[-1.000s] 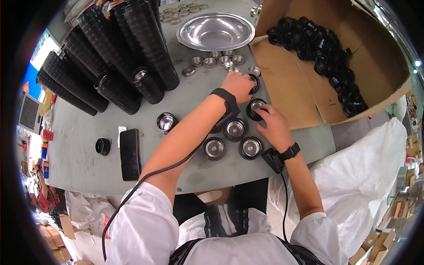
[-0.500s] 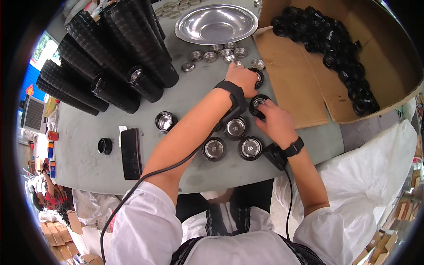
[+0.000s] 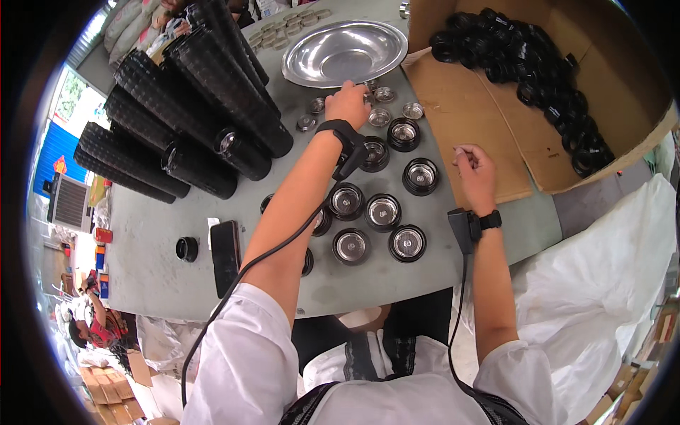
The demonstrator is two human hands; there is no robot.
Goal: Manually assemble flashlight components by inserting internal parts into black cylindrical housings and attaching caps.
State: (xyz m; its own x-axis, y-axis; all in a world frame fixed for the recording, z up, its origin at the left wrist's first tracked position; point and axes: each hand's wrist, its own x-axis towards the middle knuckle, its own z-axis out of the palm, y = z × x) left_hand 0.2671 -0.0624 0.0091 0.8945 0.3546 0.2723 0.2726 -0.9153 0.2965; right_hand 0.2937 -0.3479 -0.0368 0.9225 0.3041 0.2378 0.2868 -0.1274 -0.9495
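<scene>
My left hand (image 3: 346,106) reaches among small round silver metal cups (image 3: 380,117) near the basin. Its fingers are bent and closed around one cup, mostly hidden by the hand. To the right, my right hand (image 3: 477,180) hovers over the cardboard flap, fingers curled, nothing visible in them. Between the arms stand several black rings with silver cups set inside, such as the one at the right (image 3: 421,176) and the one nearest me (image 3: 407,243). My left forearm partly covers some of them.
A shiny metal basin (image 3: 345,53) sits at the back. Tall stacks of black rings (image 3: 202,92) lean at the left. An open cardboard box (image 3: 623,92) holds loose black rings (image 3: 528,60). A phone (image 3: 225,258) and a lone black ring (image 3: 187,249) lie left. Cables run along both arms.
My left hand has moved left to other metal cups. My right hand has let go of a black ring and shifted right over the cardboard. The view has shifted slightly.
</scene>
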